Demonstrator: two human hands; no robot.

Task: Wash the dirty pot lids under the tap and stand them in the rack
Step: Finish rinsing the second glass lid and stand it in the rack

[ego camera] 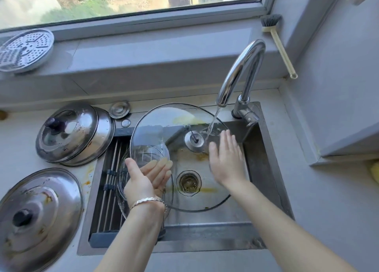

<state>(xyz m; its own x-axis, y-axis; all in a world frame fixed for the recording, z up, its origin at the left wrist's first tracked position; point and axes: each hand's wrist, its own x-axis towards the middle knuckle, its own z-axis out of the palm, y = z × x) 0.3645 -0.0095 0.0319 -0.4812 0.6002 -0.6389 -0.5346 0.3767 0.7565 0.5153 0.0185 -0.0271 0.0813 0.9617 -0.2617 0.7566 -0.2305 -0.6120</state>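
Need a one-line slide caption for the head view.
Left hand holds the large glass lid under the running tap, right hand flat on it.

Glass lid (180,156) was over sink (272,169); rack (110,158) lay in sink at 9 o'clock; steel lids (73,134) sat on counter (18,144) beyond, 9 o'clock; tap (242,72) stood at 1 o'clock.

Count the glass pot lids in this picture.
2. The large glass lid is held over the sink under the tap by the left hand; the smaller glass lid lies on the rack, partly behind that hand. None else shows.
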